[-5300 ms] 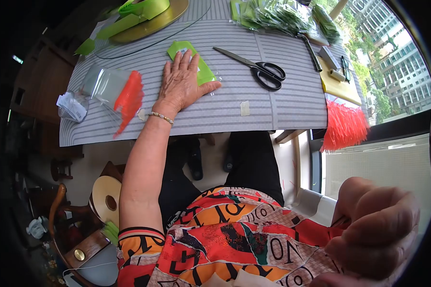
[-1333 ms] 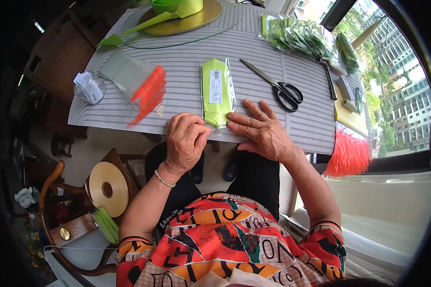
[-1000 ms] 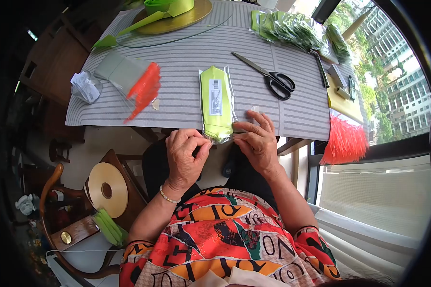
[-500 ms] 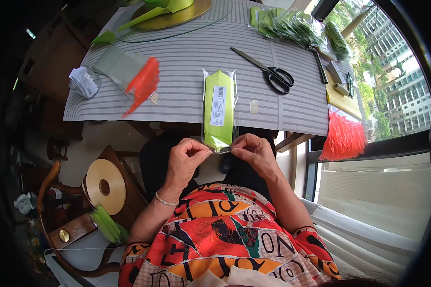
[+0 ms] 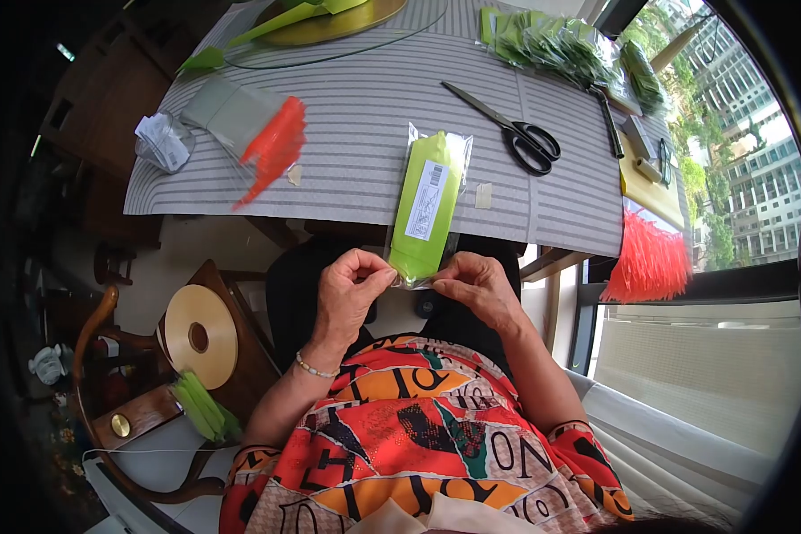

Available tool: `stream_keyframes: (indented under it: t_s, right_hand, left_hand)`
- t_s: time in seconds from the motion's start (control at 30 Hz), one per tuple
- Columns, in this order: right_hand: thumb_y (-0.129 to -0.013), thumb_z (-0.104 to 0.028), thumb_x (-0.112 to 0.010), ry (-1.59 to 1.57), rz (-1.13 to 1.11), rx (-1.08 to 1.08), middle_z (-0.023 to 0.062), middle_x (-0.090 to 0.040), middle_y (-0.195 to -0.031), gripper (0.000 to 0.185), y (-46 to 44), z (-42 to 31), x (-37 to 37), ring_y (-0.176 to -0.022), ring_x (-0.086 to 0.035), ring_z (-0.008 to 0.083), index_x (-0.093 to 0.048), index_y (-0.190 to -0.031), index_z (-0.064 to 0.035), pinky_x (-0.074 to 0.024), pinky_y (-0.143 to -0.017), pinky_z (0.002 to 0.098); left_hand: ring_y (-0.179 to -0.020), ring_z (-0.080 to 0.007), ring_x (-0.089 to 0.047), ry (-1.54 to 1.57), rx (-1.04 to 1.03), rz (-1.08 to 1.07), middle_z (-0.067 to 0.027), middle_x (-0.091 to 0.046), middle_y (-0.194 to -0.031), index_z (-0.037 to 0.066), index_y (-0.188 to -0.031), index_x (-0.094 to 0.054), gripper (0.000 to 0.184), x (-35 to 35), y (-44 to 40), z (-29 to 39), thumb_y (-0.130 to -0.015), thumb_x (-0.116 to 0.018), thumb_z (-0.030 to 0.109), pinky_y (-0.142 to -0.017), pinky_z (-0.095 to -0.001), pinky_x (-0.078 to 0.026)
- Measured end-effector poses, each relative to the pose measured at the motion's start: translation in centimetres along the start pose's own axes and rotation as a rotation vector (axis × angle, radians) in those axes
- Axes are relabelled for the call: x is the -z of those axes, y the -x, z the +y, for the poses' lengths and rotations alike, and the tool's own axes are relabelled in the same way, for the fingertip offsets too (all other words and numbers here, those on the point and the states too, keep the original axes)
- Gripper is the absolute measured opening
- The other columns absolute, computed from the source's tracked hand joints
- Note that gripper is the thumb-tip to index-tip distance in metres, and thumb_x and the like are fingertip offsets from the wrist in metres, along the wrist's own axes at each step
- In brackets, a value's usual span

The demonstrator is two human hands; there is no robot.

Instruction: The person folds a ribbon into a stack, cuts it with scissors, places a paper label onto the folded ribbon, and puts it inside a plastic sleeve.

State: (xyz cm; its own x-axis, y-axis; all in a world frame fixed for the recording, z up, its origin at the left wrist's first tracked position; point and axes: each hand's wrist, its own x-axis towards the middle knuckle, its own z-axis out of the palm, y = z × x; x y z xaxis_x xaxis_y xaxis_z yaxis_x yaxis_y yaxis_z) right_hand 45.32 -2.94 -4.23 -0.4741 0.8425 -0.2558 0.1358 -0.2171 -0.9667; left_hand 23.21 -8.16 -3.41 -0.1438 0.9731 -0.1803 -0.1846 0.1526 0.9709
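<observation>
A clear plastic bag (image 5: 461, 169) holds a folded piece of lime-green ribbon (image 5: 408, 209) with a white barcode label (image 5: 429, 200) on it. Its far part lies on the table, and its near end sticks out over the front edge. My left hand (image 5: 351, 289) pinches the near left corner of the bag between thumb and forefinger. At the near right corner, my right hand (image 5: 479, 287) pinches the plastic in the same way. The bag tilts slightly, its far end leaning right.
Black-handled scissors (image 5: 521, 138) lie right of the bag. Filled green packets (image 5: 552, 49) are heaped at the back right. Red strips hang at the right edge (image 5: 647, 258), and others lie by clear bags (image 5: 222, 116) on the left. A ribbon roll (image 5: 214, 334) rests on a chair.
The bag's far end has swung to the right, so it now lies tilted. Both hands keep their pinch on its near corners. The whole view has shifted slightly.
</observation>
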Motion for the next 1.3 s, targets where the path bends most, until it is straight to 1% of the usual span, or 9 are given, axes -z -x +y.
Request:
stream_keyframes:
  t_s: [0.07,0.17,0.27,0.73,0.83,0.97,1.03,1.13,1.3]
  right_hand:
    - [-0.083,-0.006,-0.073,-0.035,0.014,0.03,-0.0012,-0.06,-0.071,0.013,0.0,0.1,-0.2,-0.066,-0.051,0.0053,-0.063,-0.077,-0.0005,-0.0438,-0.06,0.0234]
    - [-0.083,-0.006,-0.074,-0.007,0.022,0.016,-0.0015,-0.06,-0.07,0.013,0.1,0.0,-0.1,-0.066,-0.051,0.0051,-0.063,-0.077,-0.0006,-0.0436,-0.06,0.0231]
    - [-0.083,0.0,-0.071,0.018,-0.006,-0.027,0.0007,-0.066,-0.08,0.008,0.2,-0.1,0.2,-0.074,-0.056,0.0059,-0.064,-0.079,-0.0015,-0.0471,-0.069,0.0223]
    - [-0.083,-0.002,-0.072,0.038,-0.002,-0.031,-0.0021,-0.063,-0.076,0.01,0.6,0.2,0.4,-0.072,-0.052,0.0047,-0.063,-0.078,-0.0016,-0.0437,-0.065,0.0218]
    - [-0.083,-0.002,-0.073,0.036,-0.001,-0.024,-0.0029,-0.061,-0.074,0.01,0.7,0.1,0.4,-0.071,-0.052,0.0045,-0.063,-0.078,-0.0018,-0.0429,-0.065,0.0218]
    - [-0.083,-0.005,-0.073,0.034,0.004,0.002,-0.0025,-0.058,-0.071,0.013,0.7,0.3,0.3,-0.066,-0.05,0.0043,-0.062,-0.078,-0.001,-0.043,-0.059,0.0219]
    - [-0.083,-0.003,-0.073,0.014,0.002,-0.022,-0.0036,-0.059,-0.072,0.011,0.8,0.2,0.3,-0.069,-0.05,0.004,-0.063,-0.078,-0.0019,-0.042,-0.062,0.0215]
    - [-0.084,-0.002,-0.073,0.007,-0.002,-0.031,-0.0043,-0.059,-0.073,0.011,0.8,0.2,0.4,-0.07,-0.051,0.0039,-0.063,-0.078,-0.0025,-0.0417,-0.063,0.0212]
    - [-0.084,-0.002,-0.072,-0.024,-0.021,-0.045,-0.004,-0.06,-0.075,0.01,0.9,0.3,0.6,-0.071,-0.052,0.0042,-0.063,-0.08,-0.0027,-0.0431,-0.063,0.0214]
  left_hand:
    - [-0.073,-0.0037,-0.058,0.026,-0.009,0.016,0.0002,-0.066,-0.081,0.002,-0.088,-0.066,0.008,0.0,-0.1,0.0,-0.084,-0.072,0.003,-0.066,-0.0185,-0.048]
    - [-0.073,-0.0036,-0.058,0.04,-0.005,0.028,0.0001,-0.066,-0.081,0.002,-0.088,-0.065,0.007,0.0,-0.3,-0.4,-0.084,-0.071,0.003,-0.067,-0.0184,-0.048]
    - [-0.071,-0.0028,-0.057,0.03,-0.007,0.038,0.0006,-0.065,-0.081,0.002,-0.088,-0.065,0.007,0.1,-0.4,-0.8,-0.085,-0.071,0.003,-0.066,-0.0179,-0.047]
    - [-0.07,-0.006,-0.06,-0.096,-0.005,0.013,-0.0014,-0.063,-0.082,0.001,-0.09,-0.06,0.006,0.3,-0.7,-1.7,-0.089,-0.066,0.001,-0.067,-0.0192,-0.051]
    - [-0.066,-0.0029,-0.056,-0.111,-0.065,0.041,0.0009,-0.063,-0.074,0.001,-0.085,-0.061,0.01,0.0,-0.8,-1.9,-0.088,-0.068,0.006,-0.06,-0.0193,-0.047]
    - [-0.065,-0.003,-0.056,-0.147,-0.079,0.038,0.001,-0.063,-0.074,0.001,-0.085,-0.06,0.01,0.0,-0.9,-2.0,-0.088,-0.068,0.006,-0.059,-0.0195,-0.047]
    - [-0.065,-0.003,-0.056,-0.147,-0.078,0.037,0.001,-0.063,-0.074,0.001,-0.085,-0.06,0.01,-0.1,-1.0,-1.9,-0.088,-0.068,0.006,-0.059,-0.0195,-0.047]
    - [-0.071,-0.0047,-0.06,-0.212,-0.037,0.001,-0.0015,-0.063,-0.082,0.001,-0.089,-0.059,0.007,0.2,-1.0,-1.9,-0.089,-0.066,0.001,-0.068,-0.0198,-0.053]
    - [-0.072,-0.0048,-0.06,-0.162,-0.014,-0.001,-0.0019,-0.064,-0.084,0.0,-0.094,-0.061,0.007,-0.1,-1.3,-1.7,-0.089,-0.066,0.0,-0.069,-0.0205,-0.053]
